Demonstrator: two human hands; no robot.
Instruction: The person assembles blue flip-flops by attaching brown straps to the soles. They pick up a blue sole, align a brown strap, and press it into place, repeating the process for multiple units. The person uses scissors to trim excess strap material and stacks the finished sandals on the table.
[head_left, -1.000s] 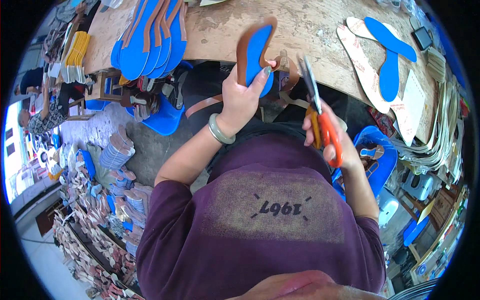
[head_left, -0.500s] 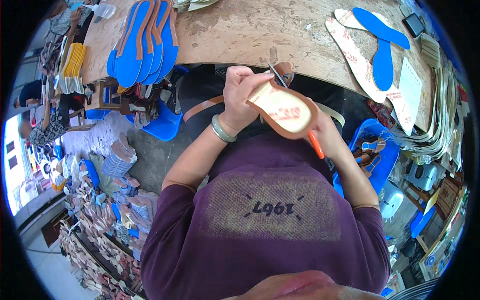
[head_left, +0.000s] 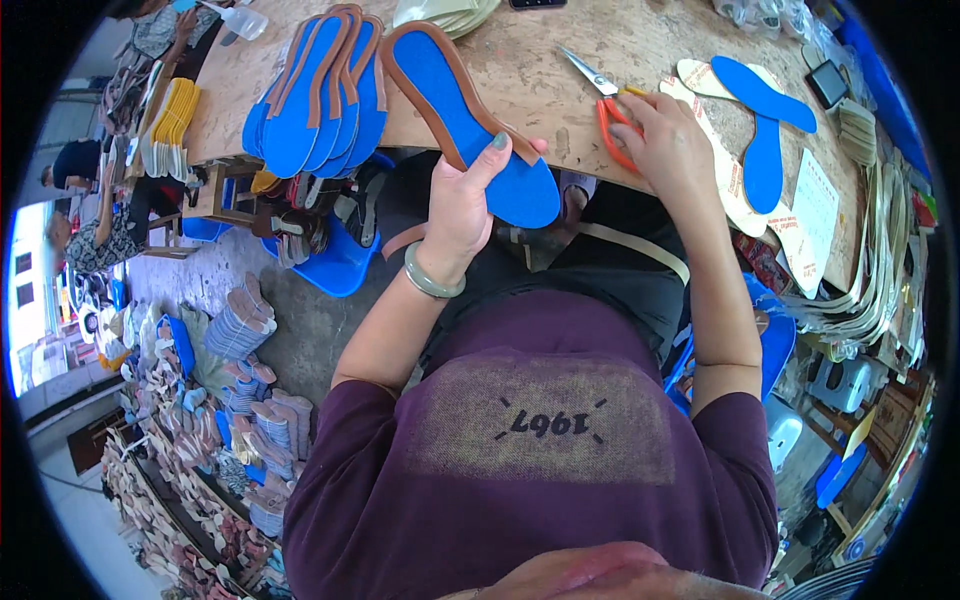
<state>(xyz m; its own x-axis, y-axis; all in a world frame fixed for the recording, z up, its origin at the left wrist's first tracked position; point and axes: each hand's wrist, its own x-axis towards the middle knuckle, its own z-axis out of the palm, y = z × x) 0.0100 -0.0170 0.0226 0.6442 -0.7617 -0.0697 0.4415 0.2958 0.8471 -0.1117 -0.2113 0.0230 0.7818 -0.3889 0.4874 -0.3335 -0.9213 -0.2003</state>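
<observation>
My left hand (head_left: 462, 205) is closed on a blue insole (head_left: 455, 100) edged with a brown strip, thumb on top. The insole slants over the table's front edge, blue face up and rounded heel end toward me. On the table lies a pair of scissors (head_left: 610, 140) with orange handles, blades pointing away and to the left. My right hand (head_left: 675, 145) is at the handles, its fingers bent around one of them. A pile of similar brown-edged blue insoles (head_left: 320, 95) lies left of the held one.
Loose blue insoles (head_left: 765, 165) and cream sole pieces lie on the table (head_left: 530, 70) at the right, beside a white sheet (head_left: 818, 205). Yellow-edged pieces (head_left: 172, 125) are stacked at the left. Blue tubs (head_left: 345, 270) stand below the table. Another person (head_left: 90, 235) sits at far left.
The insole has been turned from its cream underside to its blue face and moved left in my left hand. My right hand has left the insole and brought the scissors onto the table.
</observation>
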